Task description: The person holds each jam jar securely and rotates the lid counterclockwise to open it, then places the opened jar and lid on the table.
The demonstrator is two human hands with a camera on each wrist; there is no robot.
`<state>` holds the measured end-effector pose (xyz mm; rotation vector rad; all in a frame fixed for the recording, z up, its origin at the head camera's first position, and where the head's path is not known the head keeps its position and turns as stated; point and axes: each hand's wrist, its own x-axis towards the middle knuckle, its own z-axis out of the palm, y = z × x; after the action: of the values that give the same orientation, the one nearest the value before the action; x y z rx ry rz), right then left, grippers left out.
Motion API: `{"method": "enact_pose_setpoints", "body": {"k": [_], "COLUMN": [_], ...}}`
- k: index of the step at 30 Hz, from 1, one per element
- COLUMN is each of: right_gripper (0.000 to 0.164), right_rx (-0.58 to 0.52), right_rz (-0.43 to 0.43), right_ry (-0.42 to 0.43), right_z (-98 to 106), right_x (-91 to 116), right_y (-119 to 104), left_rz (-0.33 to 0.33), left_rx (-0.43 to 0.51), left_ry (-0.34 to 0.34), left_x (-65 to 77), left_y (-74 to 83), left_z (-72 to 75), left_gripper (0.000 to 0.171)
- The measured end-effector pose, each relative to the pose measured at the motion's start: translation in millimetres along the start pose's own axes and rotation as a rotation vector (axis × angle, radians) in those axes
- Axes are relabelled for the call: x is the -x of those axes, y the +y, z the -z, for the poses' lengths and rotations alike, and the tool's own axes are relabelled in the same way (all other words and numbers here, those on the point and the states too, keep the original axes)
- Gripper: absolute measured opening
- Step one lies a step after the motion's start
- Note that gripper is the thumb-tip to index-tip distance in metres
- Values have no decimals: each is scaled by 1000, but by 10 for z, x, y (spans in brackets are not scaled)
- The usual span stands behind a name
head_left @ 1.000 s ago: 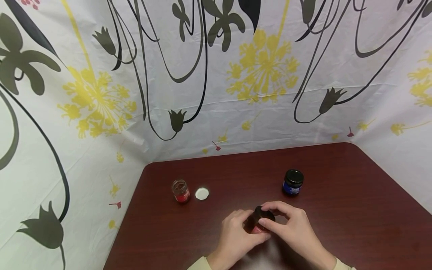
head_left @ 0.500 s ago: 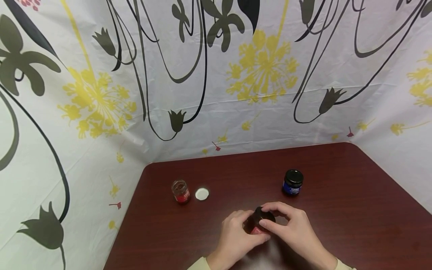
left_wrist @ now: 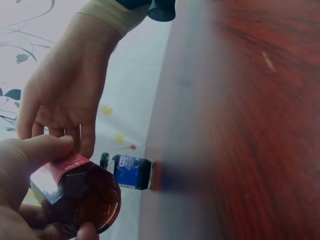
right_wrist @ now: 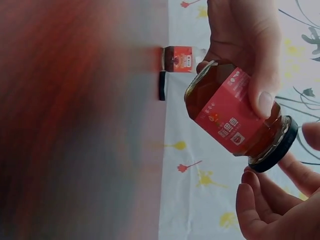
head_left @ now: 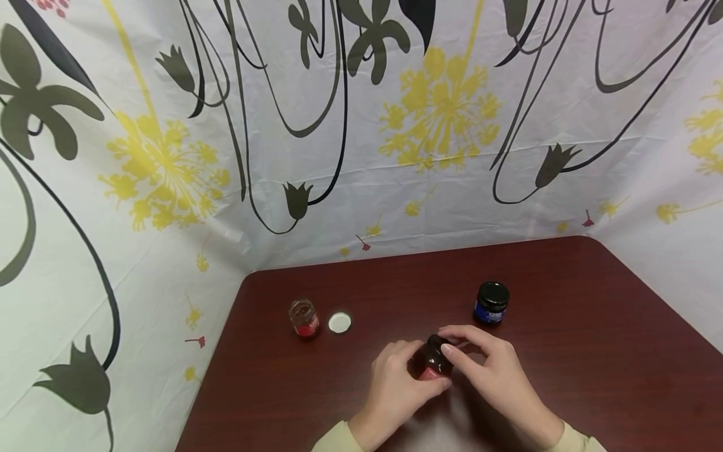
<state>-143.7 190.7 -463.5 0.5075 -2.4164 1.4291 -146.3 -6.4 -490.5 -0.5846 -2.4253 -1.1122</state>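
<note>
My left hand [head_left: 395,383] grips a faceted glass jar [right_wrist: 227,107] with a red label and dark amber contents. The jar is tilted and held above the table. At its mouth sits a black lid [right_wrist: 275,145], and my right hand [head_left: 497,370] has its thumb and fingers curled around that lid. In the left wrist view, the jar's round base [left_wrist: 100,205] faces the camera and hides the lid. Behind it stands a dark jar with a blue label [head_left: 491,303], its black lid on.
On the table [head_left: 384,282], an open glass jar with a red label [head_left: 305,319] stands at the left. A lid [head_left: 339,322] lies beside it, white inside up. Floral-printed cloth [head_left: 316,150] hangs behind the table and along its sides.
The held jar has risen slightly and tilted, so its lid faces more toward the right hand. Both hands have moved slightly up with it. The other jars have stayed in place.
</note>
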Motion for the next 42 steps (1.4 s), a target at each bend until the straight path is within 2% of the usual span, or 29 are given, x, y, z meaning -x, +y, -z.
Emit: {"method": "enact_pose_setpoints", "body": {"k": [8,18,27,32,42], "right_gripper": [23,28,28,28,30], "right_rx": [10,20,1,-5,-70], "right_rz": [-23,-46,-38,-36,-62], "right_ry": [0,9,8,-1,-54], "right_z": [-7,-12,3,13,17], "right_x": [-37,-68,-98,-109,-124], "right_y": [-67,-41,-19,-12,9], "left_rz": [-9,-15,-12,-14,26], "left_rx": [-10,-11,5,0,11], "left_ry": [22,39,5,-3,-44], "left_x": [-16,-26,-47,-69,-85], "left_y": [13,9,3,9,22], "left_z": [-2,1,38,50,72], "left_gripper": [49,51,58,56,50]}}
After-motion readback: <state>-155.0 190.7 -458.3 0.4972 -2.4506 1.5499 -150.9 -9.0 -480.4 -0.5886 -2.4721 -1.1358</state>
